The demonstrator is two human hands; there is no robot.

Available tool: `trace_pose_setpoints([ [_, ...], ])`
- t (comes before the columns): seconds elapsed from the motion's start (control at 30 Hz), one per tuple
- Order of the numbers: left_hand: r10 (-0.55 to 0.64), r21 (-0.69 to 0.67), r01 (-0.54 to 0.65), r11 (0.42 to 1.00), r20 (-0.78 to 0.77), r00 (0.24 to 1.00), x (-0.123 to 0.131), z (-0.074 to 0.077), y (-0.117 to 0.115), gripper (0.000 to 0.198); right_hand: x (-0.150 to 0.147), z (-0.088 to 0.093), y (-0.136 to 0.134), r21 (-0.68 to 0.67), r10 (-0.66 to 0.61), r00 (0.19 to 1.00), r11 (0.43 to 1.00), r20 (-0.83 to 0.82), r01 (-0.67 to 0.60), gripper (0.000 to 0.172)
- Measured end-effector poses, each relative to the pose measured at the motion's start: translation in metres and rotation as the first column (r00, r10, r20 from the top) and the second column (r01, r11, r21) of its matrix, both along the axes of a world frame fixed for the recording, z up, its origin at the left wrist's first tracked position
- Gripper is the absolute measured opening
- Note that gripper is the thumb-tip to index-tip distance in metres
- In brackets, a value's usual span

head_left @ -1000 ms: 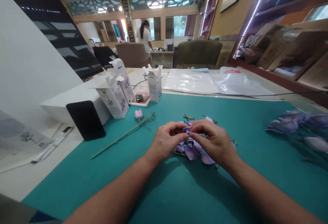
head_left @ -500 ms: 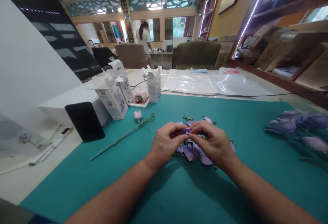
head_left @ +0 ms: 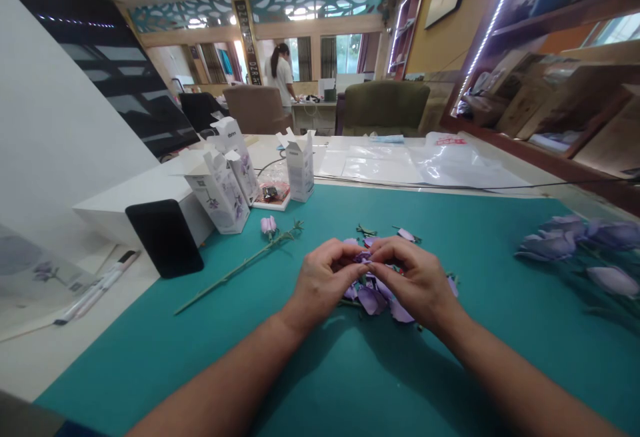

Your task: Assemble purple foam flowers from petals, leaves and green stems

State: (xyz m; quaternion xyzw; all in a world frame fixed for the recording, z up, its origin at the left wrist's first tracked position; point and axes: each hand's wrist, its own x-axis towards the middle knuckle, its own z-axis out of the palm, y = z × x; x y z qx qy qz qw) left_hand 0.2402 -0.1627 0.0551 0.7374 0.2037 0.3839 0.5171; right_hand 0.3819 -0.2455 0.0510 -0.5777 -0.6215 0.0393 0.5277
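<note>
Two bare hands, the left hand (head_left: 325, 277) and right hand (head_left: 413, 282), pinch a small lilac petal (head_left: 363, 257) between their fingertips, above loose purple petals (head_left: 373, 300); a stemmed artificial flower (head_left: 245, 264) lies beyond the left hand.

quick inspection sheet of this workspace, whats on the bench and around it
surface: teal mat on a white table
things in hand: small lilac bud pinched at the fingertips, loose lilac petals beneath it
hands: left hand and right hand meet over the petals
clutter: pink-budded flower stem, lilac flowers, open boxes, black slab, marker pens
cables: thin black cable along the mat's far edge
surroundings: co-worker standing at a far desk, armchair, plastic bag
</note>
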Motion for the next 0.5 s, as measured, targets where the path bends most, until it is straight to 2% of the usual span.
trace_pose_setpoints([
  [0.37, 0.033, 0.033, -0.031, 0.999, -0.045, 0.998, -0.0015, 0.0048, -0.0029, 0.012, -0.0008, 0.0024, -0.0011, -0.047, 0.009, 1.000, 0.999, -0.016, -0.010, 0.009],
  [0.5, 0.029, -0.041, -0.030, 0.999, -0.038, 0.999, -0.0004, 0.0037, -0.0033, 0.012, -0.0022, 0.0047, -0.0020, -0.061, 0.000, 1.000, 0.998, -0.020, -0.002, 0.009],
])
